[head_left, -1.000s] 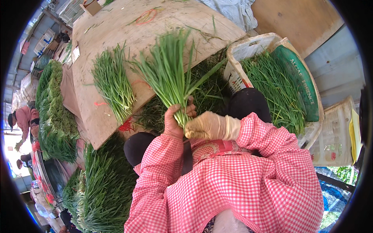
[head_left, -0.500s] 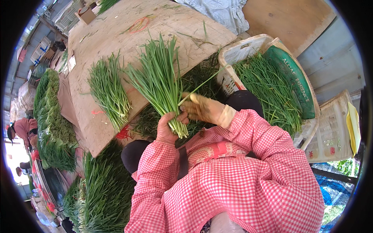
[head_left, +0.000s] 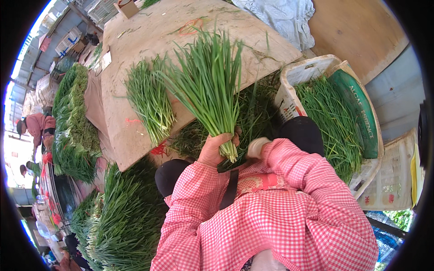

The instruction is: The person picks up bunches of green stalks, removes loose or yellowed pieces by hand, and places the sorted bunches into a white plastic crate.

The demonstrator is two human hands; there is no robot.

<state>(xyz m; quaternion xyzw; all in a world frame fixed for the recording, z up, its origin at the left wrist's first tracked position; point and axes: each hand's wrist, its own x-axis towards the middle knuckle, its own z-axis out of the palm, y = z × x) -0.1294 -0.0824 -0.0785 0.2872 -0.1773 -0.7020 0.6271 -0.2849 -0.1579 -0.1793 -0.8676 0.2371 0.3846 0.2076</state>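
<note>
A bunch of Chinese chives (head_left: 208, 86) stands fanned out, its long green leaves pointing away from me and its pale stem ends toward me. My left hand (head_left: 214, 149) is closed around it near the stem ends. My right hand (head_left: 257, 148), in a pale, stained glove, is just right of the stems, close to my lap. It is smeared by motion and its fingers are mostly hidden, so what they do cannot be told. On the wooden board to the left lies a smaller bunch of chives (head_left: 151, 99).
The wooden board (head_left: 122, 140) slants across the front. To my right stands a white plastic crate (head_left: 289, 97) of loose chives. Big chive heaps (head_left: 131, 221) lie at lower left. Loose dark greens (head_left: 257, 108) lie beneath the board's edge. Another person (head_left: 38, 126) is at far left.
My right hand has dropped from beside the stems toward my lap, and a single stalk near it no longer sticks out. The left hand still grips the bunch; the whole view has shifted.
</note>
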